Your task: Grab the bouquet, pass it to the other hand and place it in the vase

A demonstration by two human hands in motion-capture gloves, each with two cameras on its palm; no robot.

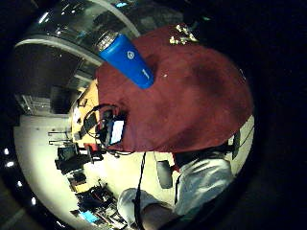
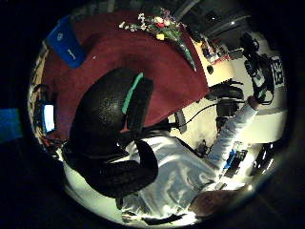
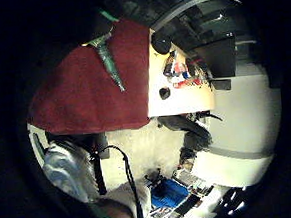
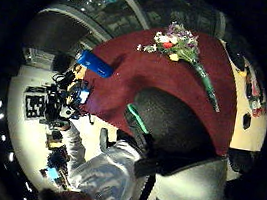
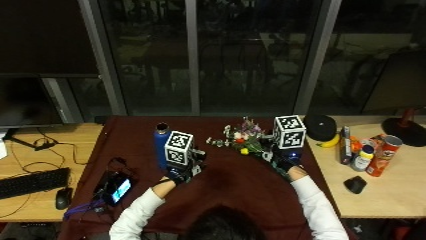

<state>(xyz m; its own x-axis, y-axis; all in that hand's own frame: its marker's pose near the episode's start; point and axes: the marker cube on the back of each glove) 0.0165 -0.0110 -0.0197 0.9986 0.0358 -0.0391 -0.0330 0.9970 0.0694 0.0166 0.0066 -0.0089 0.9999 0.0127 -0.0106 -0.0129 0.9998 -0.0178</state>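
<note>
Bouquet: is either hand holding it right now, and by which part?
Neither. The bouquet lies on the red cloth, apart from both hands.

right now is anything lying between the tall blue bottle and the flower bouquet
Nothing: the right thumb side palm view shows only bare dark red cloth between the tall blue bottle and the flower bouquet.

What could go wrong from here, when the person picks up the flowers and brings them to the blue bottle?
1. The tall blue bottle stands close beside the left hand; a sideways move might knock it over.
2. Its mouth looks narrow, so the green wrapped stem of the mixed flower bouquet may miss it.
3. The bouquet lies flat on the dark red cloth; the right hand could crush blossoms.
</note>
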